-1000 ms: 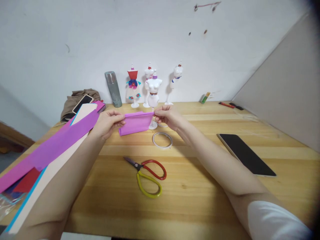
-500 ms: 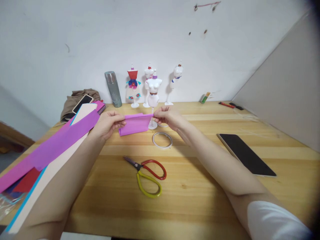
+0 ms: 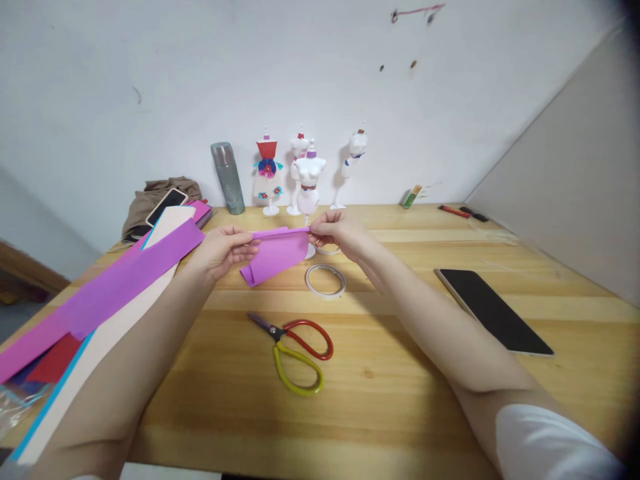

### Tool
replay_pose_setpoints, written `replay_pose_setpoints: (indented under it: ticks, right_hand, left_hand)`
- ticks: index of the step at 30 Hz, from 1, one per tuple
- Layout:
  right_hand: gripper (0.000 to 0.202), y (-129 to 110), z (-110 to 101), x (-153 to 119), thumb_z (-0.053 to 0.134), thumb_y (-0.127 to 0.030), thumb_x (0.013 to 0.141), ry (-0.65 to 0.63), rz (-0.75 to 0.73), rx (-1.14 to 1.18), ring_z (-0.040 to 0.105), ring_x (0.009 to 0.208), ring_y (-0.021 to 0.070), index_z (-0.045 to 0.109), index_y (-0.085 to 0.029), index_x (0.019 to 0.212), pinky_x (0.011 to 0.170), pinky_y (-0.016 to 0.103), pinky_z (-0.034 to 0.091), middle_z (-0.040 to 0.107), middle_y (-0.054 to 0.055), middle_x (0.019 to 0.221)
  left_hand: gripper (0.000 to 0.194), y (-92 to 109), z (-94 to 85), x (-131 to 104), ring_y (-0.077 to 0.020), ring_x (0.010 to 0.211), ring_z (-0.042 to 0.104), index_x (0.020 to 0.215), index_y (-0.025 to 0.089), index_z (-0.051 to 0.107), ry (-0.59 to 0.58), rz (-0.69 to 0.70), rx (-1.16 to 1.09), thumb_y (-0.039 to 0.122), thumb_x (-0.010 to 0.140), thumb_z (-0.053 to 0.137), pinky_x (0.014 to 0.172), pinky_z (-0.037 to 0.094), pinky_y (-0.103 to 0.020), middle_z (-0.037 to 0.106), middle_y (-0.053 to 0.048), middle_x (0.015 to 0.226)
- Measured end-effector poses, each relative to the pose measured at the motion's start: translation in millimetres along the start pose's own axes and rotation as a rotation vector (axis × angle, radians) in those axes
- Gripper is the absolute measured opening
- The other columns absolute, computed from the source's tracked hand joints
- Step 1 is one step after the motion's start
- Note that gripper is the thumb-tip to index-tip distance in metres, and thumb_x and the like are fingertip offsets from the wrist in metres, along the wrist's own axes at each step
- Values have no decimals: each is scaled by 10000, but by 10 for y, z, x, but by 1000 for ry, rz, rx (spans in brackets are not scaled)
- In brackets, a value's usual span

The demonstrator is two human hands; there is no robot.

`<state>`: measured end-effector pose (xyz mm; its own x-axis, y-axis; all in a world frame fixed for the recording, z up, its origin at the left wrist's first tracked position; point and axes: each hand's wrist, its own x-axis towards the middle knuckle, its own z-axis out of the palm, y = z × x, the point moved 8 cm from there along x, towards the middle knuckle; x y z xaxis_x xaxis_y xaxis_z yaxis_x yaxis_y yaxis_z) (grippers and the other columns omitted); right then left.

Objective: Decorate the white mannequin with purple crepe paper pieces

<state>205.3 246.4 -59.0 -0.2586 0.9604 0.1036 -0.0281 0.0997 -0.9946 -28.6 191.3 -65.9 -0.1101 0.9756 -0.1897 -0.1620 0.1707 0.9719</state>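
A piece of purple crepe-like paper [image 3: 280, 257] hangs in the air between my two hands, its top edge folded over and its lower left corner curled. My left hand [image 3: 226, 252] pinches the top left corner between thumb and fingers. At the top right corner, my right hand [image 3: 336, 231] pinches the same edge. Just behind the paper stands a white mini dress form [image 3: 309, 177] with a purple neck band and a brown waist band; the paper covers part of its base. Below lie a roll of narrow tape [image 3: 325, 281] and scissors [image 3: 293, 353] with red and yellow handles.
Long coloured sheets [image 3: 125, 287] are stacked at the left beside a phone [image 3: 167, 207] on brown cloth. A grey flask [image 3: 228, 179] and more dress forms [image 3: 267, 170] stand along the wall. A black tablet [image 3: 493, 310] lies at the right, with a red pen [image 3: 454, 211] farther back.
The paper's lower edge has swung down and toward me, and its lower left corner now curls. Both hands keep their pinch on the top edge, nearly in place.
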Motion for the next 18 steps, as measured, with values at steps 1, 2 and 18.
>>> replay_pose_setpoints:
  ticks: [1, 2, 18]
  right_hand:
    - [136, 0, 1, 2, 806, -184, 599, -4, 2, 8, 575, 458, 102, 677, -157, 567, 474, 220, 501, 692, 50, 552]
    - [141, 2, 1, 5, 807, -186, 592, -6, 3, 17, 573, 455, 100, 674, -158, 559, 469, 217, 501, 691, 49, 550]
    - [113, 19, -30, 28, 767, -186, 578, 10, -2, 69, 560, 460, 102, 669, -173, 524, 452, 219, 478, 678, 40, 535]
  left_hand:
    - [194, 3, 0, 0, -126, 539, 691, 664, 128, 587, 10, 13, -25, 37, 754, 733, 592, 583, -233, 736, -76, 658]
    - [192, 5, -2, 1, -118, 538, 687, 654, 126, 593, 19, 27, -43, 25, 747, 728, 606, 580, -223, 714, -56, 616]
    - [155, -8, 38, 31, -96, 516, 634, 642, 119, 608, -58, 68, -36, 58, 723, 725, 591, 545, -218, 688, -46, 606]
